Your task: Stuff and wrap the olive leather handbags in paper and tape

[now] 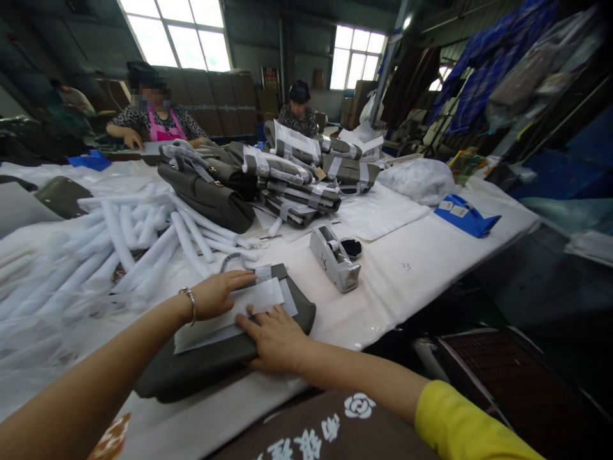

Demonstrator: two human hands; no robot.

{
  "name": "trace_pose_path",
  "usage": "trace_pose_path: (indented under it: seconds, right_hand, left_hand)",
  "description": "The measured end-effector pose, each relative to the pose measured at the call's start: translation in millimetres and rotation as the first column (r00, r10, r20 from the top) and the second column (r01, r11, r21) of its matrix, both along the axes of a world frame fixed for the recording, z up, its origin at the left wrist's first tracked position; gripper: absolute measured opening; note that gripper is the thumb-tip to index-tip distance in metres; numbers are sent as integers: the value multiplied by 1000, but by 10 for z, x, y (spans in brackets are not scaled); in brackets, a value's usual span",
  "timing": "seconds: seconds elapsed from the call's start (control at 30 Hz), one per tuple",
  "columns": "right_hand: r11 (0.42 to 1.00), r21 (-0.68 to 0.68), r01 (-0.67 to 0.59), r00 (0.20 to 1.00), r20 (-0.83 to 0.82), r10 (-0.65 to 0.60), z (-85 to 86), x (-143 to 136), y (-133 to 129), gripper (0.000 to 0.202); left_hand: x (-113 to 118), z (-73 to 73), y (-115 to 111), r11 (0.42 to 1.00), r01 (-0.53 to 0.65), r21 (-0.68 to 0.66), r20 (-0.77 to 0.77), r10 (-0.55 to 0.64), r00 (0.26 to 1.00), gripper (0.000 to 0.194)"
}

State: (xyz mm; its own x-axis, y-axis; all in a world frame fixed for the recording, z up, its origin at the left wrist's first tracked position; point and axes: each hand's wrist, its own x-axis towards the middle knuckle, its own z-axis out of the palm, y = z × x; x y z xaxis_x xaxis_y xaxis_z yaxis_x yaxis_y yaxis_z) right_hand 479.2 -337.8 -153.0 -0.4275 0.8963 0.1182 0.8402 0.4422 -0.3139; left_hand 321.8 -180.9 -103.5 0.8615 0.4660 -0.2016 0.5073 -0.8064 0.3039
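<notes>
An olive-grey bag (205,367) lies flat at the table's near edge, right in front of me. White sheets of paper or foam (258,294) rest on top of it. My left hand (220,295) lies on the far side of these sheets, fingers stretched out to the right. Closer to me, my right hand (278,338) presses on the sheets and the bag with its fingers spread. Beyond the bag's far edge shows a wrapped handle (233,259). A grey tape dispenser (335,259) stands to the right of the bag, apart from both hands.
White foam tubes (115,243) are heaped at the left. Stacked olive bags (297,179) with wrapped straps fill the table's middle. A blue tape dispenser (467,216) sits near the right edge of the white-covered table (407,275). Co-workers (160,115) sit across the table.
</notes>
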Motion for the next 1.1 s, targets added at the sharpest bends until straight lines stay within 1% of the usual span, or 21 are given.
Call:
trace_pose_path:
  seconds: [0.03,0.1,0.2,0.3,0.37,0.4,0.5,0.6,0.67,0.7,0.73,0.77,0.8,0.87,0.93,1.0,1.03,1.1]
  right_hand:
    - [1000,0,0,1000,1,0,-6,-2,4,84]
    - [1000,0,1,1000,8,-1,-20,-9,15,84]
    - [1000,-10,6,999,33,-6,-39,-17,35,78]
    - [1000,1,15,999,40,-15,-47,-15,41,69]
    - [1000,20,13,999,36,-13,-46,-10,37,64]
    - [1000,29,8,999,35,-9,-46,-7,35,61]
    - [999,44,-5,999,33,3,-55,-4,49,58]
    - [997,64,-34,999,-20,35,-74,16,92,57]
    - [987,110,-122,983,-125,135,-78,91,103,49]
    - [974,145,-174,961,-192,200,-77,161,89,42]
    - [960,185,-209,933,-256,253,-75,256,53,34]
    - [950,223,-217,908,-310,280,-75,374,-7,27]
    - [948,251,-197,896,-347,278,-79,512,-93,23]
    - [957,268,-111,916,-345,203,-111,812,-335,23]
    - [966,244,-90,962,-229,148,-183,1080,-619,30]
    - [974,193,-119,987,-81,137,-284,1245,-865,40]
    - [977,171,-124,991,-31,131,-336,1277,-952,43]
    - [982,151,-116,993,10,115,-427,1244,-1034,47]
  left_hand:
    - [24,-50,14,999,16,33,11,-16,1000,74]
    - [108,-159,6,998,19,58,44,-22,999,70]
    - [247,-334,-72,997,-26,78,102,18,995,62]
    - [299,-527,-161,983,-148,109,154,130,979,50]
    - [277,-650,-201,966,-232,112,223,203,953,41]
    - [258,-704,-213,961,-255,109,270,218,938,37]
    - [206,-820,-223,963,-251,103,425,186,886,31]
    - [191,-877,-214,969,-222,109,513,137,848,33]
    - [194,-896,-207,972,-200,120,529,108,842,35]
    - [197,-903,-203,973,-192,126,530,97,843,35]
    - [199,-908,-200,974,-183,133,525,88,847,35]
    - [200,-913,-195,974,-177,141,518,80,852,35]
    - [200,-918,-191,974,-172,148,508,74,858,36]
    - [200,-926,-182,973,-169,159,493,70,867,37]
    - [201,-931,-175,974,-164,156,480,70,874,38]
    - [203,-933,-171,976,-166,140,473,82,877,40]
    - [205,-931,-170,976,-172,130,470,92,878,41]
    - [211,-920,-172,975,-188,116,461,114,880,43]
